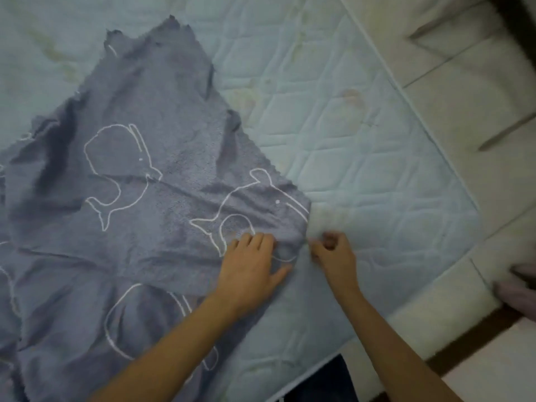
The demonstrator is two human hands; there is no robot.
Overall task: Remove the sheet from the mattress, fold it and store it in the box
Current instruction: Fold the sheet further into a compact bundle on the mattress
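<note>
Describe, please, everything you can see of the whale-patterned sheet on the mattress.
The sheet is blue-grey, fleecy-looking, printed with white whale outlines, with a zigzag-cut edge. It lies creased and partly doubled over on the quilted mattress. The left hand presses flat on it near a corner; the right hand curls at that corner, but blur hides whether it pinches the cloth.

**No writing that can be read**

No text, label, brand, number or sign can be made out anywhere in the head view. The white lines printed on the grey-blue sheet are whale outlines, not letters. The pale quilted mattress is marked only by stitching and faint stains. Much of the picture is softened by blur.
</note>
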